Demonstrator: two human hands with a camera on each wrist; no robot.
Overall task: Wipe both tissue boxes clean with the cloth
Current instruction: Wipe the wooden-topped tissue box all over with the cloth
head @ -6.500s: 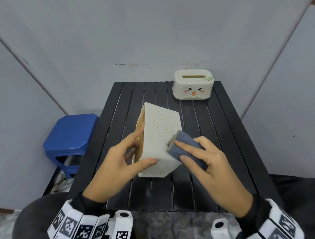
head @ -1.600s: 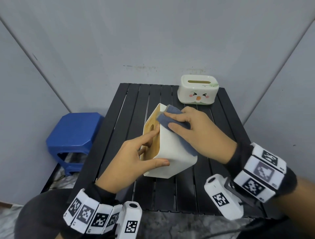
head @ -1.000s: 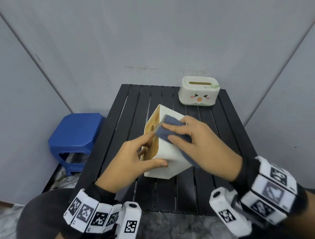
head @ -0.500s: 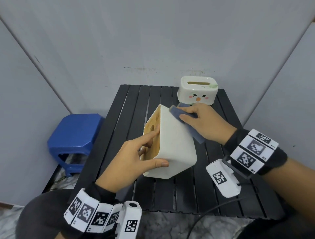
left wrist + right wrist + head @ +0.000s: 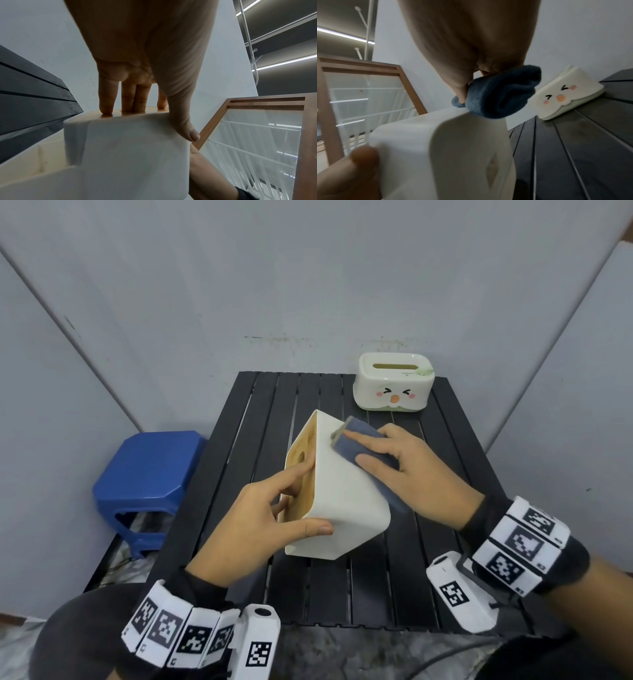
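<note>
While the black slatted table (image 5: 236,481) carries no readable writing, the plain white tissue box (image 5: 346,501) stands tilted at its centre, clamped by the left hand (image 5: 253,518), thumb on top. The right hand (image 5: 411,470) presses the blue cloth (image 5: 356,443) flat against it. At one o'clock sits the face-printed tissue box (image 5: 394,388).

Half a second ago the right hand (image 5: 407,474) held the blue cloth (image 5: 363,453) at the far top edge of the tilted white tissue box (image 5: 342,501), out toward the face-printed tissue box (image 5: 394,386); now it has slid back onto the upper sloping side, fingers flat across the cloth (much as it lay a second ago). Since the earliest picture the white box has turned, its wooden face now toward the left hand (image 5: 253,518).
</note>
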